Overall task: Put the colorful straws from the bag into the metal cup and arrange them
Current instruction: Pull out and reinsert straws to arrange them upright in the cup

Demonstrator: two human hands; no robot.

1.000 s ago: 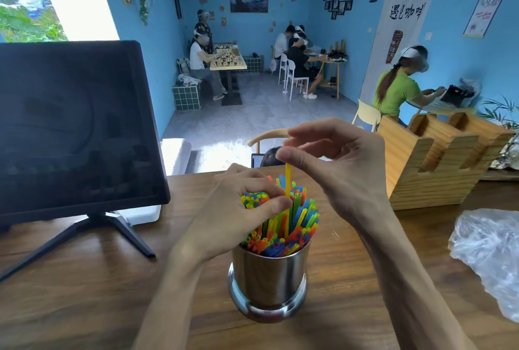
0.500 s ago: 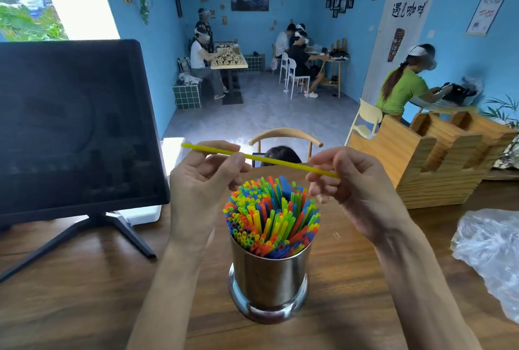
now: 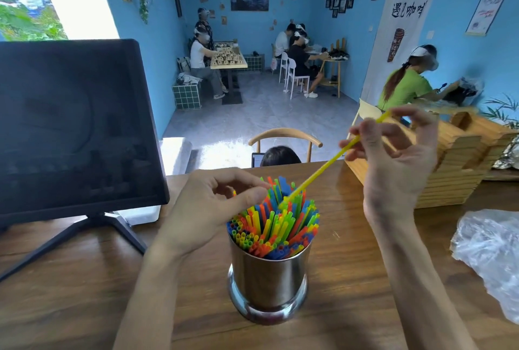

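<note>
Metal cup (image 3: 268, 279) stands upright on the wooden table (image 3: 70, 302), near the front edge, between the 2 forearms. It is packed full with colorful straws (image 3: 273, 226): blue, green, yellow, orange, red. The bundle fans out above the rim and leans a little toward the back right.

Right hand (image 3: 398, 164), raised above and right of the cup, pinches 1 yellow straw (image 3: 327, 165) between thumb and fingers; grip closed on it near the upper end. That straw slants down to the left, its lower tip touching the tops of the packed straws near the middle of the bundle.

Left hand (image 3: 209, 209) sits just left of the cup, fingers curled, thumb and forefinger at the back-left edge of the bundle. Cannot tell whether this grip holds any straw.

Clear plastic bag (image 3: 488, 259) lies crumpled on the table at far right, well apart from the cup; contents not readable. Dark screen on a stand (image 3: 70, 127) at left. Slotted wooden holder (image 3: 455, 164) behind the right hand.
</note>
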